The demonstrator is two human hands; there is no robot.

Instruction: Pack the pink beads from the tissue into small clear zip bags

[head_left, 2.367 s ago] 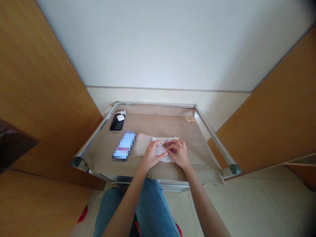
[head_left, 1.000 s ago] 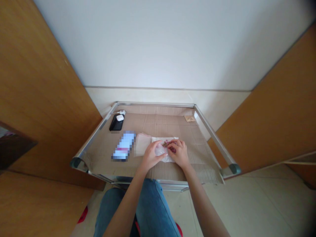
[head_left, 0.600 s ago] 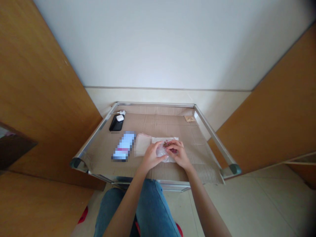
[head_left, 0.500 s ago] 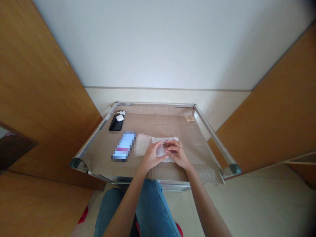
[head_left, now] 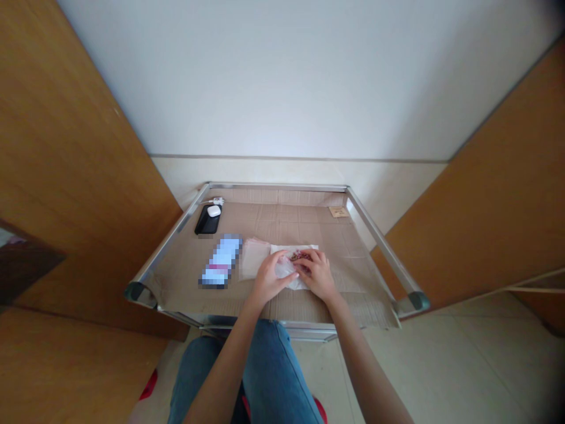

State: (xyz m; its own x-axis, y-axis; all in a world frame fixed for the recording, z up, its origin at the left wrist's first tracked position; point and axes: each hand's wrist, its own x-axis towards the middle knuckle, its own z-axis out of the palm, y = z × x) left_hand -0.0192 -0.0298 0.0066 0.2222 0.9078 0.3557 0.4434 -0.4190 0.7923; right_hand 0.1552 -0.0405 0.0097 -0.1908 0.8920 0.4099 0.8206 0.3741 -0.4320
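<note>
On the cardboard-covered table, a white sheet [head_left: 310, 249] carries small reddish-brown beads or dried bits [head_left: 300, 255], too small to name for sure. My left hand [head_left: 271, 278] is curled around a small clear plastic bag [head_left: 285, 268] at the sheet's left side. Over the reddish bits, my right hand [head_left: 318, 274] has its fingers bent and pressed in at the bag's right edge; its fingertips partly hide what they touch. A stack of thin pale sheets or pouches [head_left: 255, 259] lies just left of my left hand.
Further left lies a phone with a blurred screen [head_left: 221, 259]. Behind it are a black tray-like case [head_left: 207, 224], a white earbud case [head_left: 214, 211] and a white plug [head_left: 218, 201]. A tan packet [head_left: 338, 211] sits at the back right. A metal rail [head_left: 384, 241] edges the table.
My right hand has shifted slightly left, closer to the left hand, over the reddish bits. My left hand stays almost in place around the plastic bag.
</note>
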